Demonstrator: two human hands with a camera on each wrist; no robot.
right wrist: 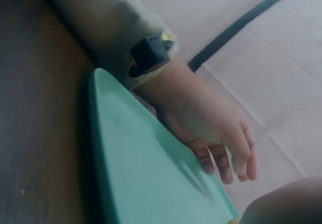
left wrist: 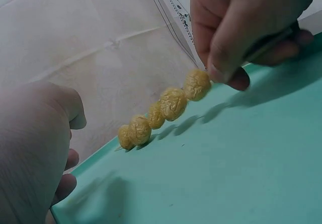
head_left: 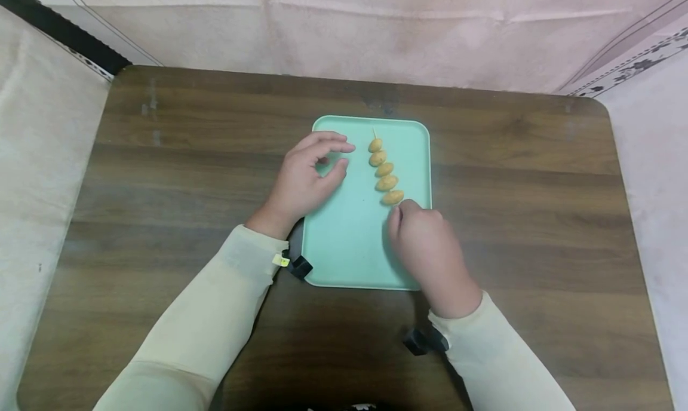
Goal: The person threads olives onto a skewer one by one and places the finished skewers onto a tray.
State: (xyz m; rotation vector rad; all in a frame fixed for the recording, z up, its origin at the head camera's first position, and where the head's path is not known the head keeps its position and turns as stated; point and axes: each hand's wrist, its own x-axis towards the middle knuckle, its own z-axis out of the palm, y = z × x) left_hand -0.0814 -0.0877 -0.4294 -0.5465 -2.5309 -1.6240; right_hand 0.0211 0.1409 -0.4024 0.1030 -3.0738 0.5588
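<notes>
A skewer (head_left: 387, 183) carries several wrinkled golden oval pieces of food, whose kind I cannot tell. Its near end is pinched between the thumb and fingers of my right hand (head_left: 427, 244). In the left wrist view the skewer (left wrist: 172, 104) slants over the mint-green tray (left wrist: 221, 153), its far tip low by the rim. A dark shape shows inside the right hand's curl there, too unclear to name. My left hand (head_left: 306, 175) hovers at the tray's left side, fingers loosely bent, apart from the skewer. Only part of the right hand (right wrist: 287, 204) enters the right wrist view.
The rectangular tray (head_left: 344, 244) lies on a brown wooden table (head_left: 510, 190) with rounded far corners. Pale cloth (head_left: 349, 34) hangs behind the table and at both sides. Black wrist cameras (head_left: 299, 267) sit at both cuffs.
</notes>
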